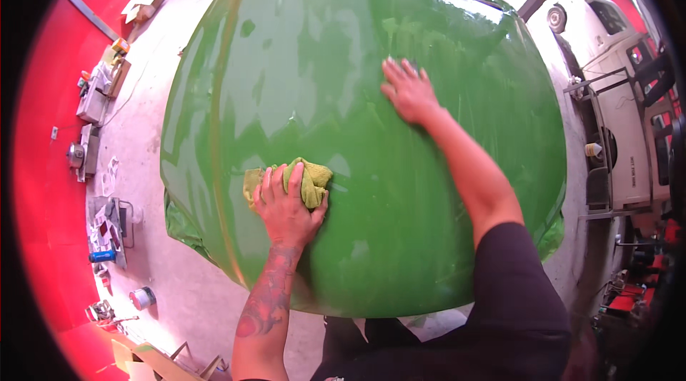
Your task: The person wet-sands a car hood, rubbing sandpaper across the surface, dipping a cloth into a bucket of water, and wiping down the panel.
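Workshop: red wall (50, 188) along the left, pale floor (143, 231), a white vehicle (599, 24) at the upper right.
Panel: large, glossy green panel (386, 231), shaped like a car hood, in front of the person; patchy reflections cover it and an orange-brown line (216, 138) runs along its left side.
Cloth: crumpled yellow-green cloth (314, 184) on the panel's near half, left of the middle.
Left hand: the left hand (287, 206) has its fingers curled over the cloth, a fold bunched between them.
Right hand: the right hand (409, 92) rests farther out, palm down, fingers slightly spread; whether anything lies beneath, one cannot tell.
Floor items: a round can (143, 298) stands left of the panel.
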